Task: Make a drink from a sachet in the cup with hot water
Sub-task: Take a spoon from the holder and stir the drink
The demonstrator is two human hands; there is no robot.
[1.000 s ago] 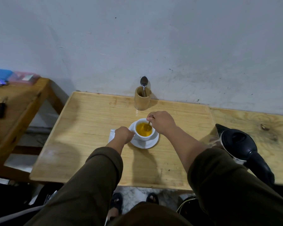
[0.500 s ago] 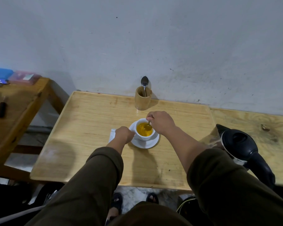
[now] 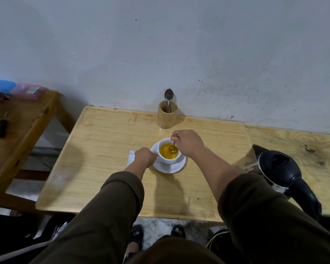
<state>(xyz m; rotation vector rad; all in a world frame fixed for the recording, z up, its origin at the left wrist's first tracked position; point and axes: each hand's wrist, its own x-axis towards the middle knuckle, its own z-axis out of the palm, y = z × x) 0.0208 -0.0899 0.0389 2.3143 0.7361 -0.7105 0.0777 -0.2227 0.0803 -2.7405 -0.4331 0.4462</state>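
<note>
The pale grey plastered wall (image 3: 179, 54), scuffed and speckled, runs behind everything. Against it stands the light wooden surface (image 3: 107, 149) with rounded corners, flanked by a second wooden surface (image 3: 303, 149) on the right and a darker wooden bench (image 3: 23, 119) on the left, set apart by a gap. A black electric kettle with a clear body (image 3: 280, 168) sits where the two light surfaces meet, at the right edge, likely parked within reach after supplying the hot water. A tan cylindrical wooden holder (image 3: 167, 118) stands at the back edge against the wall, with a spare metal spoon (image 3: 168, 96) upright in it, out of the working area.

Near the middle of the surface a white round saucer (image 3: 170, 167) carries the white ceramic cup (image 3: 169, 159), which holds an orange-yellow drink (image 3: 166, 152), so sachet and water appear to be in already. The left hand (image 3: 146, 156) is curled closed at the cup's left side, seemingly gripping the handle to steady it, though the handle itself is hidden. The right hand (image 3: 188, 142) hangs over the cup's far-right rim, fingers pinched shut on the stem of a small metal teaspoon (image 3: 173, 148) whose bowl dips into the liquid; this looks like stirring. A white flat sachet (image 3: 131, 157) lies just left of the saucer, partly under the left hand, probably emptied.
</note>
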